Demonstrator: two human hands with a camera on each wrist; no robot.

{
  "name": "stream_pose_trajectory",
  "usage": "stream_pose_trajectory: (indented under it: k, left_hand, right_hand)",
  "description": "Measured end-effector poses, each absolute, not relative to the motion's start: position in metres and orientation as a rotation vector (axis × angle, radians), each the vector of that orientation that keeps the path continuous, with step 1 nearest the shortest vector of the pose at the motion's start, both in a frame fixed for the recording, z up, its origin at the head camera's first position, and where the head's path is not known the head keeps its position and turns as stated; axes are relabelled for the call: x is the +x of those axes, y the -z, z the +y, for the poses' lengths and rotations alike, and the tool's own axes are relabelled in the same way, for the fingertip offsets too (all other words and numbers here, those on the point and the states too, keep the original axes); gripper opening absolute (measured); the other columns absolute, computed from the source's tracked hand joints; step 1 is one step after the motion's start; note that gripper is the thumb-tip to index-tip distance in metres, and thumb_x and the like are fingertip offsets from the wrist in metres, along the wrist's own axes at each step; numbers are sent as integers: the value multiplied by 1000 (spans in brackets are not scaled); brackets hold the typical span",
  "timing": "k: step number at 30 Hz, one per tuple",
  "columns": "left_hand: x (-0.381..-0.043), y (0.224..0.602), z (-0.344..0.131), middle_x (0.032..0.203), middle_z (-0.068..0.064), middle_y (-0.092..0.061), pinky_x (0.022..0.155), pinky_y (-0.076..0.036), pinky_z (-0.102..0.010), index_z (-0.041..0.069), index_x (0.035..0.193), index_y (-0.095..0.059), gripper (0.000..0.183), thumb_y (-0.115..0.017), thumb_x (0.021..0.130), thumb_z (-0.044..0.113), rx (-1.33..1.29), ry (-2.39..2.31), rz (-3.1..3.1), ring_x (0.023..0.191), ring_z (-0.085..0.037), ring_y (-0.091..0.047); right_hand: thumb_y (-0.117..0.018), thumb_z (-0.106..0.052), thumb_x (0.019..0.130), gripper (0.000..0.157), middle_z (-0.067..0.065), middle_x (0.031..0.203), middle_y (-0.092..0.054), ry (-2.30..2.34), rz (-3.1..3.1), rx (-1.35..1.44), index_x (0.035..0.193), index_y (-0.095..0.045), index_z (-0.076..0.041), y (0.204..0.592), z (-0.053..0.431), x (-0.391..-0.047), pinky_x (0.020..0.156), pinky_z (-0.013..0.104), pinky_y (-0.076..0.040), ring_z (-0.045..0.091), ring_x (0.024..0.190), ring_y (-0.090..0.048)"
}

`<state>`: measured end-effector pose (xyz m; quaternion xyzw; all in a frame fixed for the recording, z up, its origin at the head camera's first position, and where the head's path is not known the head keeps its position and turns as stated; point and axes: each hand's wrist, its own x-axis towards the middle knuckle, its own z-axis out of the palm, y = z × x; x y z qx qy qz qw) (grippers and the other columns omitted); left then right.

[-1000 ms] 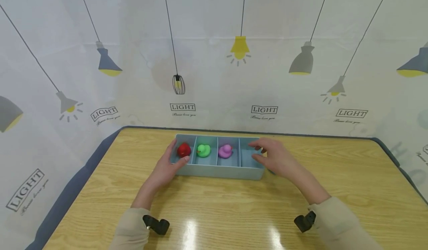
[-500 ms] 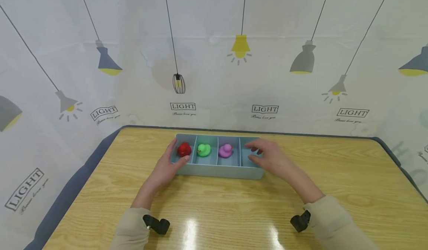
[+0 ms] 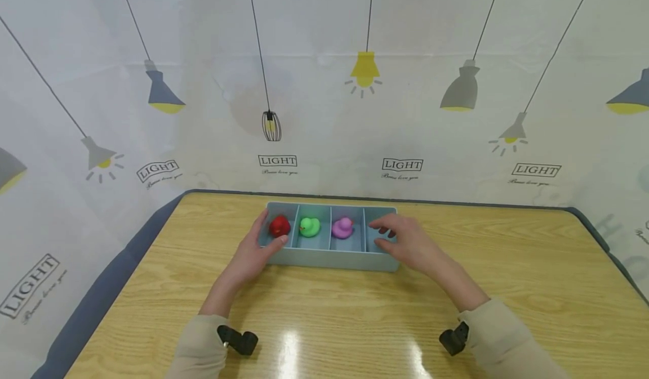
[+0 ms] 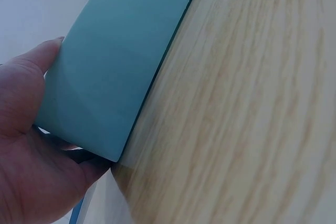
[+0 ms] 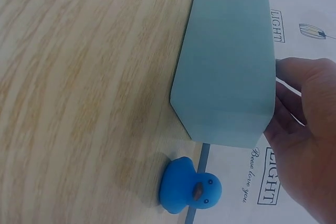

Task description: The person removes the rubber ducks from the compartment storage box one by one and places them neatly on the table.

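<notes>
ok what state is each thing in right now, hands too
Tray, right side up, flat on the table
Red toy, in the leftmost compartment, facing unclear
Green duck, upright, second compartment
Purple duck, upright, third compartment
Blue duck, upright, outside the tray
Left hand, gripping the tray's left end
Right hand, loosely curved at the rightmost compartment, nothing seen in its grasp

Tray [image 3: 332,259] reachable from above; dividers [image 3: 330,230] bar sideways passage; blue duck [image 5: 181,186] outside right end.
</notes>
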<state>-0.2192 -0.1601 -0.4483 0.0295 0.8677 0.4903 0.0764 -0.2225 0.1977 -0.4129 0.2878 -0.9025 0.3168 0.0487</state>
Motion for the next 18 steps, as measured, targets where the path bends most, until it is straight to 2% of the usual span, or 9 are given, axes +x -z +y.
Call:
stream_pose_trajectory:
  k: [18]
  left_hand:
    - [-220,448,-160,170,-13,-17,121,-18,-60,21,167,-8,92,-64,100,49,89,-1485,2592,155,-38,-15]
  right_hand:
    - [-72,3,91,28,21,112,-71,-945,-2743,932,118,-70,7,415,195,-222,82,48,-59,34,95,-69]
